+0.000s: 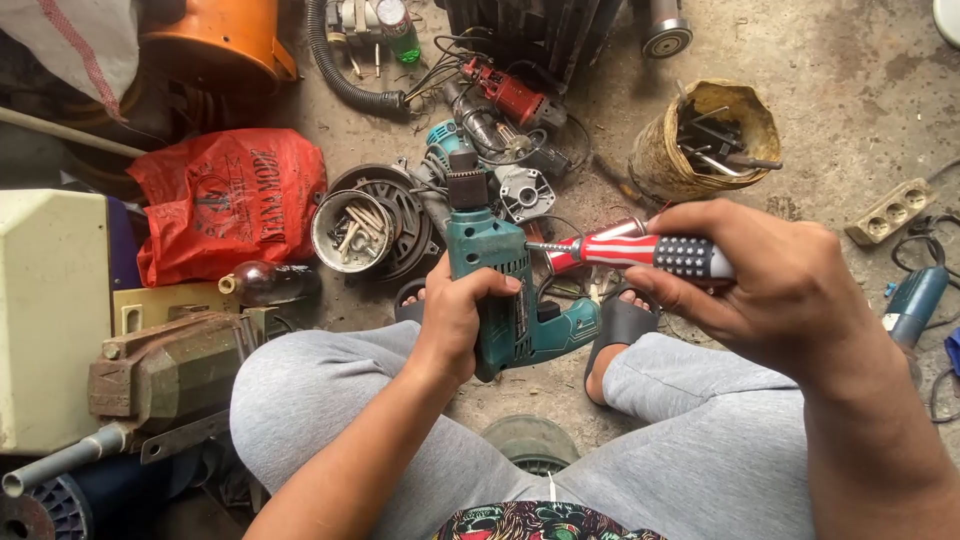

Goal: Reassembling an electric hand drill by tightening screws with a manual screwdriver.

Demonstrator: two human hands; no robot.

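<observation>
My left hand [455,315] grips the body of a teal electric drill [500,290], held upright over my knees with its chuck pointing away from me. My right hand [775,285] is closed around a screwdriver [640,250] with a red, white and dark studded handle. The screwdriver's metal tip points left and touches the drill's side near the top of the housing. My legs in grey trousers and dark sandals frame the drill from below.
A metal can of bolts [350,230] and a red plastic bag [230,200] lie to the left. A bench vise [165,370] sits by my left knee. A tin of tool bits [705,140], other drills [505,95], a power strip [890,212] and cables litter the concrete floor.
</observation>
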